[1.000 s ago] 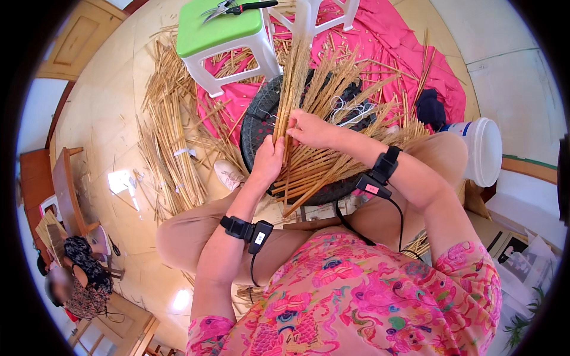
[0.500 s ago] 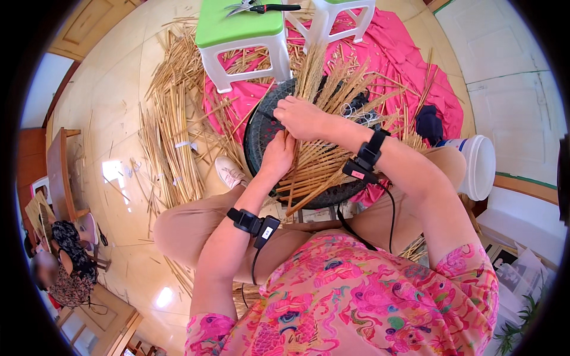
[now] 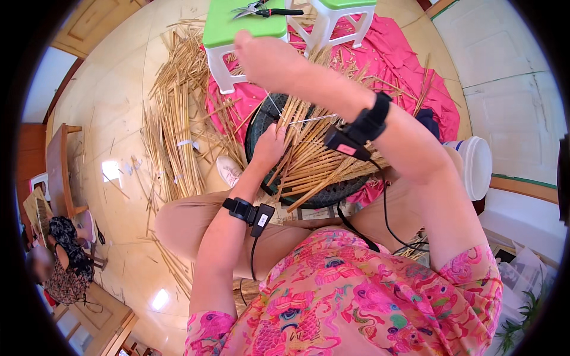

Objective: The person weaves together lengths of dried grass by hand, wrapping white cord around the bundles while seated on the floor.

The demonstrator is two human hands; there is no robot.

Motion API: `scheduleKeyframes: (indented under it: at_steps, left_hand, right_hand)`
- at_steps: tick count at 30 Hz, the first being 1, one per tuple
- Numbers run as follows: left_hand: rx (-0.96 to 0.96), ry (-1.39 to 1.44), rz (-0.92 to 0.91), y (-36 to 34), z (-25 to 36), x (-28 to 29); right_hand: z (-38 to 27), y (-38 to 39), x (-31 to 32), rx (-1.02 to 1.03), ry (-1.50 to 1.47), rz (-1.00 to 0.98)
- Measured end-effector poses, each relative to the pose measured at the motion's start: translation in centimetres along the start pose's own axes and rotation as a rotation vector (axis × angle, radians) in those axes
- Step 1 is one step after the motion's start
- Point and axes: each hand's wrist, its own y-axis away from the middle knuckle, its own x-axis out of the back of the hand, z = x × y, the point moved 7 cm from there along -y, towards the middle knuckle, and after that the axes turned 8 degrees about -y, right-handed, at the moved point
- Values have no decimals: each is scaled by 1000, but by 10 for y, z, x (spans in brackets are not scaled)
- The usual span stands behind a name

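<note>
Pale tiled floor (image 3: 127, 139), with bundled dry stalks (image 3: 187, 154) lying at left and a crumpled pink cloth (image 3: 404, 44) spread at the far side. Loose stalks (image 3: 424, 86) lie scattered on the cloth. At its far left, a green-topped stool (image 3: 222, 26) bears black-handled pruning shears (image 3: 270, 12). Nearer, a round black support (image 3: 332, 197) carries a fan of plumed stalks (image 3: 320, 172), cut ends toward the near side.

This looks like a handcraft workroom (stalks (image 3: 317, 171), shears (image 3: 274, 12), tiled floor (image 3: 127, 222)).
</note>
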Motion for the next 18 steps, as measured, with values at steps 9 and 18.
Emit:
scheduleKeyframes:
  at_steps: [9,18]
  left_hand:
    - [-14,-172,25,-1,-7,5]
    - [-61,-236,73,-9,-4,-5]
  right_hand:
    - [-13,68,45,-452,-786,-404]
    - [34,124,31,-819,-1237,-140]
